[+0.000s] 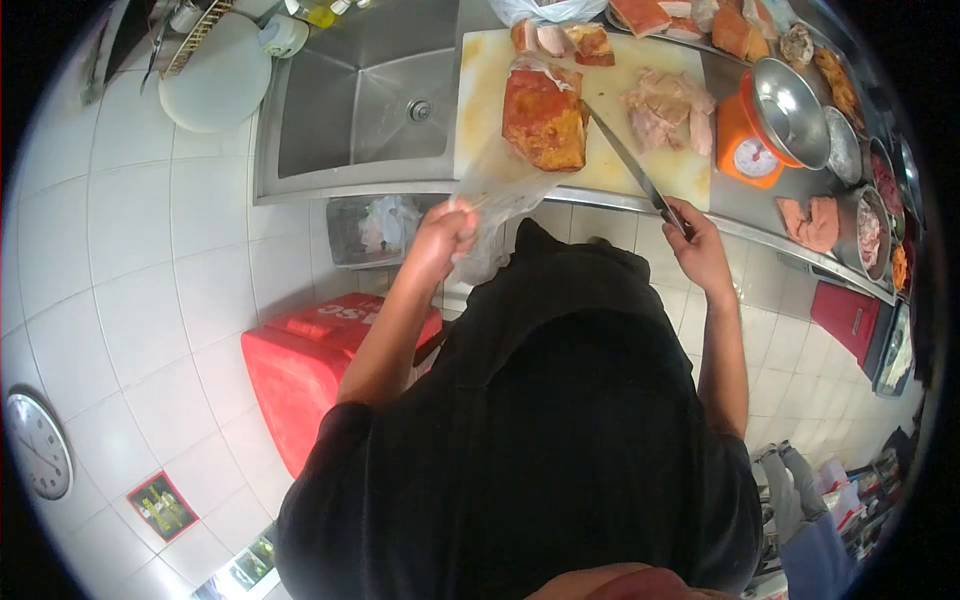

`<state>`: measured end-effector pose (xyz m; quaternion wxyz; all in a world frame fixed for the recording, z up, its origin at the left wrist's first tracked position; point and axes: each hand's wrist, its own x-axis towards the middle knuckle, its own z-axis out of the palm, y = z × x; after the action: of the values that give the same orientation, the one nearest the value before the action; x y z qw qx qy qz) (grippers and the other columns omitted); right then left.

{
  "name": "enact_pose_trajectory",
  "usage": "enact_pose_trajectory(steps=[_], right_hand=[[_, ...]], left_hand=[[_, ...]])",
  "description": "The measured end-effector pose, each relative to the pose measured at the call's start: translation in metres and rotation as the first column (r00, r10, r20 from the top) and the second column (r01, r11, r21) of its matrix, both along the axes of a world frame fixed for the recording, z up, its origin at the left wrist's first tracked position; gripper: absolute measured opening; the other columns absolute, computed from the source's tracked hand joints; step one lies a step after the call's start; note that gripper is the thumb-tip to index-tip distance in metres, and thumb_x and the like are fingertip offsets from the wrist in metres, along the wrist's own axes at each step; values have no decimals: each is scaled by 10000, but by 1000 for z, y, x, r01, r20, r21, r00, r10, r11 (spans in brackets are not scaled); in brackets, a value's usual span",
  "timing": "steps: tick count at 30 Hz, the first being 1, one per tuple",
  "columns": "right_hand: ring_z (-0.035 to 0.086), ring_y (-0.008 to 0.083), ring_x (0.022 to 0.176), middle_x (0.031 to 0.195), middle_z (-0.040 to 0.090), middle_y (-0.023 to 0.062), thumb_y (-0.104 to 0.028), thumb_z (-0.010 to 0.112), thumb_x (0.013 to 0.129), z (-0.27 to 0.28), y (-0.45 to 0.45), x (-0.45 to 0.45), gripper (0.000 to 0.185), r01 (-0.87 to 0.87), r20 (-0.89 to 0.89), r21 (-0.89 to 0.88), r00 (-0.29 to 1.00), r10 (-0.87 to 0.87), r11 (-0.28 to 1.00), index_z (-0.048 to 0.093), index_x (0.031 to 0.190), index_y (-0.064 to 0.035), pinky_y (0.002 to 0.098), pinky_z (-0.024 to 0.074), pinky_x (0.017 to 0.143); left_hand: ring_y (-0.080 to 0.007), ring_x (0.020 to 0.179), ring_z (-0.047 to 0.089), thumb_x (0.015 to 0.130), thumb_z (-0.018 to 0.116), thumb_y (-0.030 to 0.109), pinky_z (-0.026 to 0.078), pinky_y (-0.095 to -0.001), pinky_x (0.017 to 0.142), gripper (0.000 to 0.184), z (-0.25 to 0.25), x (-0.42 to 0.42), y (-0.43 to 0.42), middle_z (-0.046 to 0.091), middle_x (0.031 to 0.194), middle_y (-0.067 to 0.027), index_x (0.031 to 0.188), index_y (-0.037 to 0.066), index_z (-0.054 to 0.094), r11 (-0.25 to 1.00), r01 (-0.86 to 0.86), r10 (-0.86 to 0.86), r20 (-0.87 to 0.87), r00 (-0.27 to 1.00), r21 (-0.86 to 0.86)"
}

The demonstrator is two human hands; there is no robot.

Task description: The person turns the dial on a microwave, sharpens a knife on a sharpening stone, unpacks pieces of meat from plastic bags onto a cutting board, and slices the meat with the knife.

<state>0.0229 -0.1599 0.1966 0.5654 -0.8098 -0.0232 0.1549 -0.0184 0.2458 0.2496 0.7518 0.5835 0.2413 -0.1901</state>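
My left hand (446, 238) is closed on a clear plastic wrap (505, 185), which stretches up to a large browned slab of meat (545, 115) on the cutting board (482, 75). In my right hand (697, 245) is the handle of a long knife (630, 160); its blade points up and left, with the tip close to the slab's right side. Smaller cut pieces of meat (592, 44) lie just beyond the slab. Pale meat pieces (665, 108) are heaped on the board's right part, beyond the blade.
A steel sink (340, 115) adjoins the board on the left. To the right stands an orange scale (752, 150) with a steel bowl (791, 110) on top. Folded meat (810, 222) lies at the counter edge near a steel pot (862, 235). Below left is a red bin (300, 365).
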Motion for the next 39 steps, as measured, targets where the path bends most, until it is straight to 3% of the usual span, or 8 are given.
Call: enact_pose_trajectory(steps=[6,12,18,24,30,34,36,39], right_hand=[[551,78,860,962,636,-6,-18,638,953,0,19,8,372,-114,-58,-11,992,113,993,619,1325,-30,232,464,789],[547,96,798,893,635,18,-30,638,940,2,27,17,346,-130,23,-57,991,131,990,637,1286,-8,250,470,738],[594,114,844,936,676,60,-41,639,933,8,26,20,354,-143,-36,-115,990,139,983,635,1286,-11,270,496,787],[603,128,858,981,680,76,-27,653,924,19,26,4,366,-131,-15,-135,991,130,982,631,1289,-11,267,496,788],[600,124,859,980,674,60,-2,665,913,28,17,-11,378,-196,-34,-153,981,193,969,632,1289,-19,261,490,787],[554,82,835,956,644,13,18,661,919,29,16,-18,375,-239,-43,-146,971,235,960,634,1290,-28,230,459,751],[552,85,829,952,641,15,20,663,915,26,15,-20,378,-245,-38,-136,969,242,960,637,1289,-32,232,458,747],[580,122,844,974,651,54,28,665,897,29,13,-22,382,-256,-63,-138,966,249,957,644,1275,-29,254,475,765]], left_hand=[[-92,626,450,923,571,183,357,-261,577,159,-107,-63,77,555,762,18,993,85,674,968,-159,173,-56,983,195],[-217,1071,587,848,554,172,439,-371,933,535,-107,-52,58,643,1198,-103,1375,77,552,962,-261,264,34,964,-77],[-303,1238,568,790,539,165,445,-425,980,627,-139,-17,47,597,1349,-146,1411,86,504,955,-235,257,108,960,-182],[-291,1196,594,877,547,169,457,-418,967,517,-124,5,23,629,1290,-147,1388,98,514,882,-329,375,82,923,-337],[-239,1108,637,918,579,166,502,-393,895,449,-144,32,6,647,1201,-130,1356,92,520,945,-231,259,100,961,-231],[-247,1087,634,916,619,158,509,-382,889,461,-157,36,-2,637,1145,-107,1358,84,514,976,-131,180,306,935,-173],[-187,990,638,911,608,145,501,-339,835,400,-137,45,-11,652,1049,-69,1302,90,538,910,-204,267,134,954,-362],[-154,918,612,905,626,137,487,-324,801,359,-135,52,-21,645,1040,-42,1255,84,570,941,-218,251,102,963,-258]])
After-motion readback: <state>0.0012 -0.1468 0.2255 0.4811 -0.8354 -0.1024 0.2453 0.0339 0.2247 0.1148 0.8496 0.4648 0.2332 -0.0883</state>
